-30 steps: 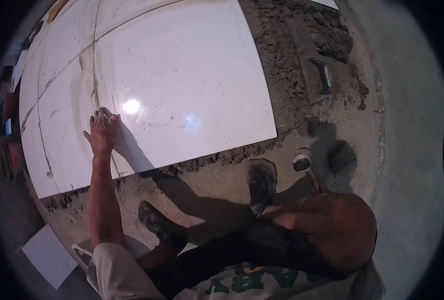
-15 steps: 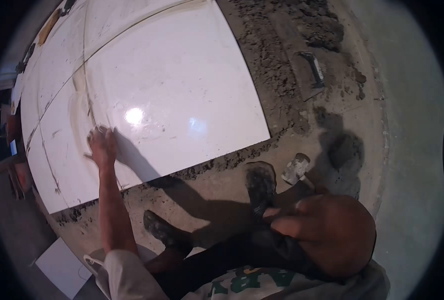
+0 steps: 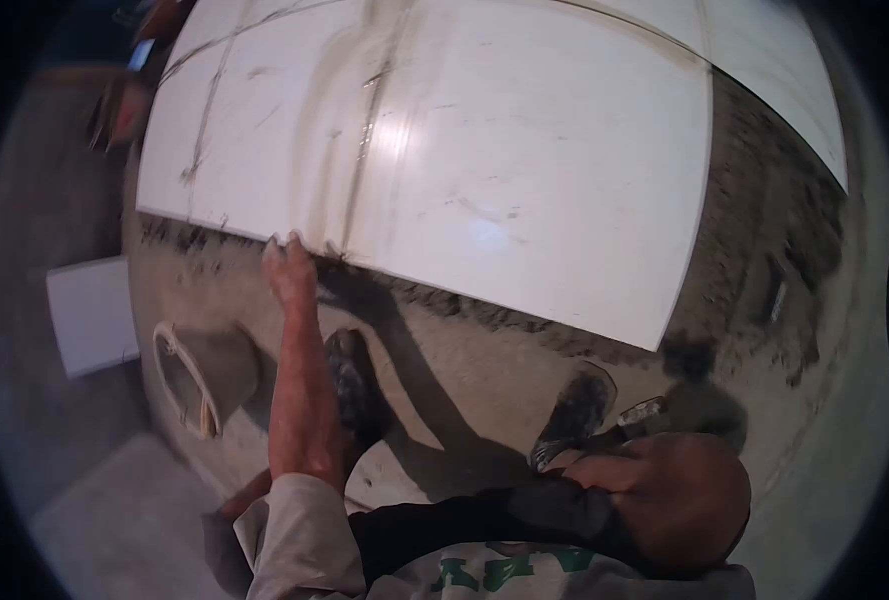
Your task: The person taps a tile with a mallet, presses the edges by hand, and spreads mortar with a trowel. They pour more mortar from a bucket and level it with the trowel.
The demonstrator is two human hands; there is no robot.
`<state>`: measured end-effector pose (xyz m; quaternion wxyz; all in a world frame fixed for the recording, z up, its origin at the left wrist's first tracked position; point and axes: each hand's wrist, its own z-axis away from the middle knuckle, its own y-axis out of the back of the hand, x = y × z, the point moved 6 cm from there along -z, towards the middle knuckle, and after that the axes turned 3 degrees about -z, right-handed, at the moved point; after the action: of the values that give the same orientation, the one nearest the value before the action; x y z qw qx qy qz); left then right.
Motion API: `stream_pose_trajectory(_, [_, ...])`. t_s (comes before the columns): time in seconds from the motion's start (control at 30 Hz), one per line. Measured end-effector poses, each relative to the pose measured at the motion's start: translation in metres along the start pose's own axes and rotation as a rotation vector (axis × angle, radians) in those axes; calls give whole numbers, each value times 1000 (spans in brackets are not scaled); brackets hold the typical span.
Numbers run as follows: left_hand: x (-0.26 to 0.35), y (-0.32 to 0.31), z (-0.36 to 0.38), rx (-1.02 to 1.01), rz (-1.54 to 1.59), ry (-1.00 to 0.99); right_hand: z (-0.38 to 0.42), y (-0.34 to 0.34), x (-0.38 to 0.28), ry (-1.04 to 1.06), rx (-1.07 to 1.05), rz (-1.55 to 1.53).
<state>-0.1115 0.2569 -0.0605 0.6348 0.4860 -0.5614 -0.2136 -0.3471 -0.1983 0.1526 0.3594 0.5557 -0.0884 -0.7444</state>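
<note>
A large white tile [image 3: 555,180] lies flat from twelve to two o'clock, its near edge resting over a band of rough grey mortar [image 3: 465,305]. A dirty joint [image 3: 367,140] at eleven o'clock parts it from a neighbouring white tile [image 3: 255,140]. Of the hands, the left hand [image 3: 291,272], at about nine o'clock, reaches the near edge of that neighbour just beside the joint, its fingers slightly spread; whether they touch is blurred. The right hand is hidden near the bent knee [image 3: 685,495] at four to five o'clock, so its state cannot be told. A mallet head [image 3: 644,410] shows beyond the knee at four o'clock. At three o'clock a dark tool [image 3: 778,292] lies on the mortar, a bucket [image 3: 227,368] sits tipped at eight, and a loose white panel [image 3: 93,315] lies at nine.
</note>
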Motion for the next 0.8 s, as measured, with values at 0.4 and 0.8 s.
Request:
stream_pose_trajectory(0.4, [147,96,-42,-742,-595,-540,-23,-13,26,206,-75,320])
stream_pose_trajectory(0.8, [71,88,3,-673,73,-497,62,-116,156,-415,24,323])
